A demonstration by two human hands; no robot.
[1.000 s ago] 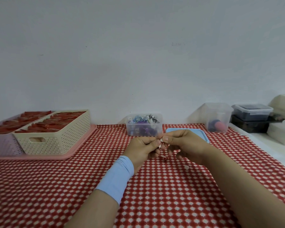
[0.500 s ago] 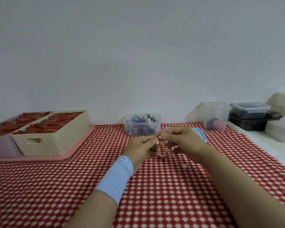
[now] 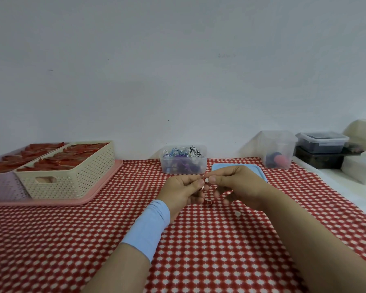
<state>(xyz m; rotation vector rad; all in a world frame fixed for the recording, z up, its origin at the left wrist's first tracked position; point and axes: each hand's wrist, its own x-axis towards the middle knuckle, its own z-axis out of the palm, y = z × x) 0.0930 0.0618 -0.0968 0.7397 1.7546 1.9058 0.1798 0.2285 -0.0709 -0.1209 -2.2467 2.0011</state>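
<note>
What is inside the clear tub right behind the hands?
The clear tub holds tangled blue, purple, white and black loops; the bottom layers are blurred through its frosted wall.

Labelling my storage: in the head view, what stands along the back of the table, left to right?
lilac basket → cream basket → clear tub of hair bands → blue lid → clear tub with a red thing inside → lidded dark container

2 hands, left hand (image 3: 183, 192) and right hand (image 3: 242, 187), pinch 1 white piece (image 3: 207, 180) in their fingers (image 3: 200, 183). 1 red-and-white piece (image 3: 208, 201) lies just below. Left of the fingers: 2 baskets, cream basket (image 3: 76, 176) and lilac basket (image 3: 2, 187), on 1 pink tray (image 3: 106, 185). Beyond them: 2 clear tubs, short tub (image 3: 183, 164) and tall tub (image 3: 278, 149), and 1 blue lid (image 3: 222, 167).
</note>
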